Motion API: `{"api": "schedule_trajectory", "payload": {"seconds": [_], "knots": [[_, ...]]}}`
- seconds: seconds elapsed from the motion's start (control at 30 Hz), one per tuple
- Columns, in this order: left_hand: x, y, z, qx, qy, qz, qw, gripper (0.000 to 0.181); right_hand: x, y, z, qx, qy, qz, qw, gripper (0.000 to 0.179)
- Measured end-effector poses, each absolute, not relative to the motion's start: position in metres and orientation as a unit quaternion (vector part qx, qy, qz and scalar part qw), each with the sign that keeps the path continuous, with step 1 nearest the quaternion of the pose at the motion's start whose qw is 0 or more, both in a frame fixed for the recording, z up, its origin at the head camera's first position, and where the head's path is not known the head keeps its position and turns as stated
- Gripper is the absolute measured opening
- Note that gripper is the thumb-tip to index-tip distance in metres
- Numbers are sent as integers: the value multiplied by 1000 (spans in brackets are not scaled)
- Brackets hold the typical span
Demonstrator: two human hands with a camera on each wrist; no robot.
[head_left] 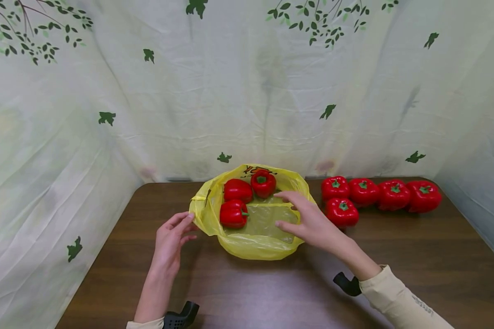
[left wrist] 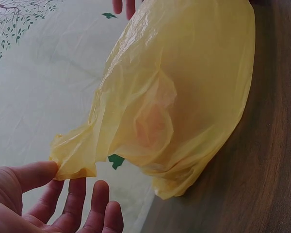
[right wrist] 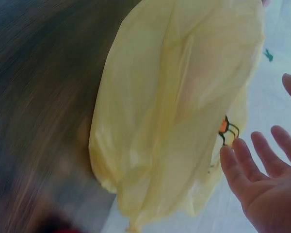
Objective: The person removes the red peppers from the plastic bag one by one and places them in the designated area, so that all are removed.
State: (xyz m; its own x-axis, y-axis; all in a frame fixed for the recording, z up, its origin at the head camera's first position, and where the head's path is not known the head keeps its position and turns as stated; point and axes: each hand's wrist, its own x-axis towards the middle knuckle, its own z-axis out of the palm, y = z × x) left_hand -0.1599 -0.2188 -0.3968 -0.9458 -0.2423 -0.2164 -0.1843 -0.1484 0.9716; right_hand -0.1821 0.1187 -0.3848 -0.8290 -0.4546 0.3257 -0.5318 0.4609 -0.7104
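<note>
Firstly, in the head view, a yellow bag [head_left: 255,247] is seen on the tabletop [head_left: 247,292], its mouth turned upward. Inside it, three red peppers [head_left: 233,214] are placed, at nine, eleven and twelve o'clock of the mouth. Five other peppers [head_left: 394,194] are grouped on the tabletop, at two to three o'clock from the bag. At eight o'clock, the bag's edge is pinched lightly by the left hand [head_left: 172,237]. At three o'clock, the right hand [head_left: 308,221] is held over the mouth, with thumb and fingers well parted, and nothing is gripped by it.

In the left wrist view, a corner of the bag is caught between thumb and fingers, toward eight o'clock.

In the right wrist view, the right hand is shown at four o'clock, fingers spread; whether the bag is touched by the fingertips cannot be told.
</note>
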Motion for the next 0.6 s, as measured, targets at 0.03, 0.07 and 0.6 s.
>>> {"api": "schedule_trajectory", "payload": {"seconds": [0.03, 0.07, 0.6], "knots": [[-160, -219, -397, 163, -652, -740, 20, 19, -183, 116, -385, 291, -853, 432, 42, 60], [-160, -219, -397, 163, -652, -740, 20, 19, -184, 113, -386, 293, -851, 435, 39, 60], [-159, -220, -396, 160, -656, -737, 22, 24, -199, 75, -400, 281, -859, 429, 3, 58]]}}
